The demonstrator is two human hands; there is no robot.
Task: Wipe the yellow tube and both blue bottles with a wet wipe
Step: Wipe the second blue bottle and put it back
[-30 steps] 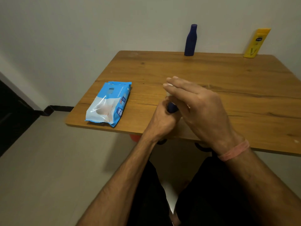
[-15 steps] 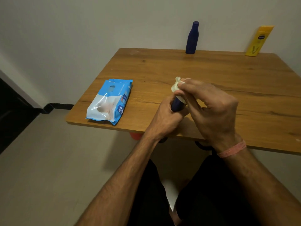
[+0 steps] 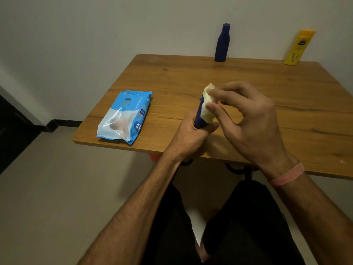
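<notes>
— Hands first: what is each one doing?

— Left hand (image 3: 191, 134) is wrapped round the lower part of a small blue bottle (image 3: 199, 116), fingers curled tight on it, holding it upright just above the near edge of the table (image 3: 248, 83). Right hand (image 3: 254, 119) pinches a crumpled pale wipe (image 3: 207, 106) between thumb and forefinger and presses it against the upper part of that bottle. The other right fingers are loosely bent and spread apart.

— Can you see the bottle's cap?

— No, the wipe covers the top; only a strip of dark blue shows between the wipe and the left fist.

— Where are the other things?

— Second blue bottle (image 3: 221, 44) stands upright at the far edge of the table, next to the wall. The yellow tube (image 3: 299, 47) stands well to its right, also at the far edge, leaning back against the wall with its label facing forward.

— Anything else on the table?

— A blue and white pack of wipes (image 3: 125, 116) lies flat near the front left corner, well apart from the hands. A pink band (image 3: 286, 175) sits on the right wrist.

— And below?

— Dark trousers on the person's lap, and pale floor to the left.
</notes>
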